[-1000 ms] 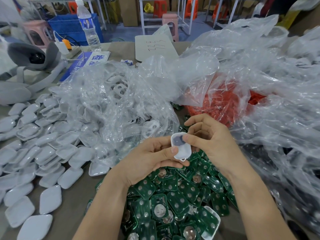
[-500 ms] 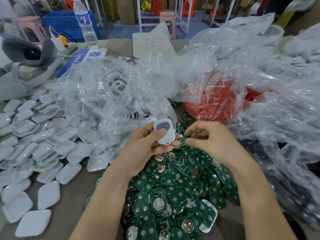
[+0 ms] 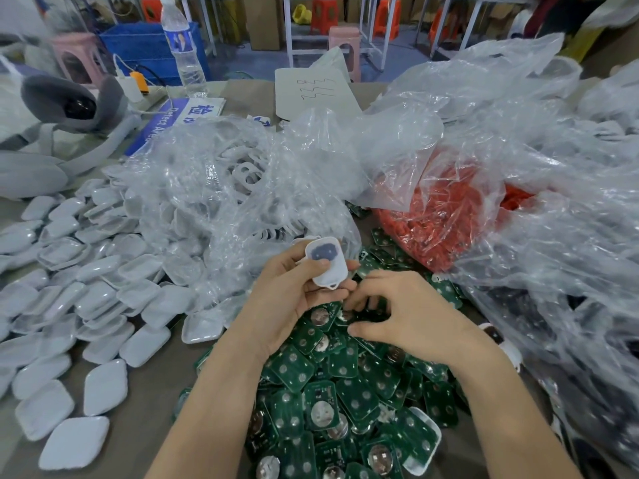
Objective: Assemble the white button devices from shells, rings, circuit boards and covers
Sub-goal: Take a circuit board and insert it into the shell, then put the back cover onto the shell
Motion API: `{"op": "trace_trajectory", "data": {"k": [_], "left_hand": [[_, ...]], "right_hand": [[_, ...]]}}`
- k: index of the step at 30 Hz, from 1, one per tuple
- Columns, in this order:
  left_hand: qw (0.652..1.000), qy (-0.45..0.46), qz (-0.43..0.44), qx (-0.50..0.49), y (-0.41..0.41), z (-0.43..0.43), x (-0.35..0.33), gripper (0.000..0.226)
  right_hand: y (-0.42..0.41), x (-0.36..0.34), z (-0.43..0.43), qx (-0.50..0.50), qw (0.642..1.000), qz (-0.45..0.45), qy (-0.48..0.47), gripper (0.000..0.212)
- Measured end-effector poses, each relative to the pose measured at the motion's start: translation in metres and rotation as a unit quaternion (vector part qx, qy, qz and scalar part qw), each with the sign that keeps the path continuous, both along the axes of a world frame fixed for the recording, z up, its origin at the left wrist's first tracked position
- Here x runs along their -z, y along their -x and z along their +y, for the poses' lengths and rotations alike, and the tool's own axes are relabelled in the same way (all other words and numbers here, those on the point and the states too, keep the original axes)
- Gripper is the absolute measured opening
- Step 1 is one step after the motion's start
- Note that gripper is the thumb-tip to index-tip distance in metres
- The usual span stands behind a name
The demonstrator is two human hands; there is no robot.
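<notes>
Behind the hands, one clear bag [image 3: 193, 188] holds white rings [image 3: 247, 174], a second bag [image 3: 397, 160] orange parts [image 3: 439, 223]. The left hand [image 3: 287, 299] grips a white shell [image 3: 326, 262] over the circuit-board pile [image 3: 345, 392]; the right hand [image 3: 408, 319] digs curled fingers in, grip unclear.

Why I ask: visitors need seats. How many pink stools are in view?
2. The left pink stool stands far back beside the blue crate; the centre pink stool stands behind the handwritten sheet. The plastic bags could hide more.
</notes>
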State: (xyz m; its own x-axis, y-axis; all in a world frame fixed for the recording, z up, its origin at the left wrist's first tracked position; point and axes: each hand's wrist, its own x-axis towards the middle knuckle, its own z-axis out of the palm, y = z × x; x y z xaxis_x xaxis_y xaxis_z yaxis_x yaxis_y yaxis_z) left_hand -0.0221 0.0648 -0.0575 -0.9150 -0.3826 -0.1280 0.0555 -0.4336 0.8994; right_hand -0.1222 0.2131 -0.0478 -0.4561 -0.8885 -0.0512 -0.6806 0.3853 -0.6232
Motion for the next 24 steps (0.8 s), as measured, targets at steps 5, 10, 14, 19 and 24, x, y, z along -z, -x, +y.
{"op": "trace_trajectory", "data": {"k": [5, 10, 14, 19, 24], "left_hand": [[0.999, 0.042, -0.003, 0.004, 0.000, 0.000, 0.002, 0.026], [0.999, 0.044, -0.006, 0.001, 0.000, 0.002, 0.001, 0.024], [0.997, 0.072, -0.019, 0.016, -0.001, 0.002, 0.001, 0.025], [0.995, 0.090, -0.033, 0.028, -0.002, 0.001, 0.002, 0.030], [0.994, 0.095, -0.030, 0.052, -0.002, 0.001, 0.003, 0.033]], "right_hand": [[0.001, -0.001, 0.002, 0.026, 0.998, -0.050, 0.033, 0.008], [0.008, -0.005, 0.005, 0.124, 0.986, -0.081, 0.077, 0.013], [0.012, -0.013, 0.011, 0.210, 0.924, -0.261, 0.185, 0.014], [0.012, -0.014, 0.013, 0.207, 0.931, -0.220, 0.204, 0.019], [0.012, -0.015, 0.015, 0.200, 0.926, -0.205, 0.244, 0.048]]}}
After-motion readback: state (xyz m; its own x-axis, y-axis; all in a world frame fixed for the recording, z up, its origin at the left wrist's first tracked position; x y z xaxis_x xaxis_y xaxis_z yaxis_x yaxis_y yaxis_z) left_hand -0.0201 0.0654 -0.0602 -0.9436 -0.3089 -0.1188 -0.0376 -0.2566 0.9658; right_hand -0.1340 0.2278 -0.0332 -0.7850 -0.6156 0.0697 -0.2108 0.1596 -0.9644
